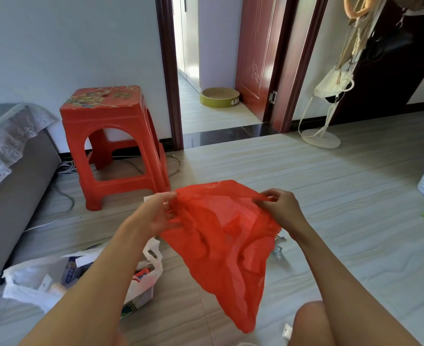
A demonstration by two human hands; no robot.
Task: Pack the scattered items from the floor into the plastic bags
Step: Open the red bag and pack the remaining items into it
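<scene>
Left hand (156, 213) and right hand (282, 208) pinch red bag (225, 236) mouth; bag hangs lengthwise downward

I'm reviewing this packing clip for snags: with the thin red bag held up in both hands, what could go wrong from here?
1. The thin red plastic bag hangs limp while the left hand and right hand pinch its top edge; pulling it apart could tear it.
2. The white plastic bag lies slumped open on the grey tiled floor; its contents might spill if nudged.

Both arms reach forward, left hand (156, 213) and right hand (282, 208) raised apart, fingers pinching.
</scene>
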